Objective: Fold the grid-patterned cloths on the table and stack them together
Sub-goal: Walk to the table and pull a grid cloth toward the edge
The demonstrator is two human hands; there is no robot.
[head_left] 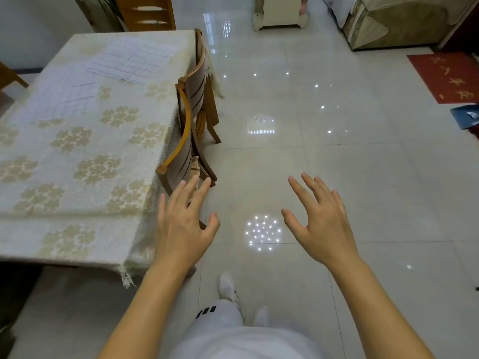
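Two white grid-patterned cloths lie spread flat on the table (85, 208) at the left. One cloth (131, 58) is at the far end, the other cloth (58, 95) nearer and further left, their edges close together. My left hand (182, 221) hovers with fingers spread just off the table's near right corner, holding nothing. Over the bare floor my right hand (320, 218) is raised the same way, fingers straight and apart. Both hands are well short of the cloths.
The table carries a cream tablecloth with gold flower prints. Two wooden chairs (193, 110) are pushed in along its right side, one just ahead of my left hand. Glossy tiled floor (337, 151) stretches right; a red mat (451, 76) and a sofa (394, 22) are far right.
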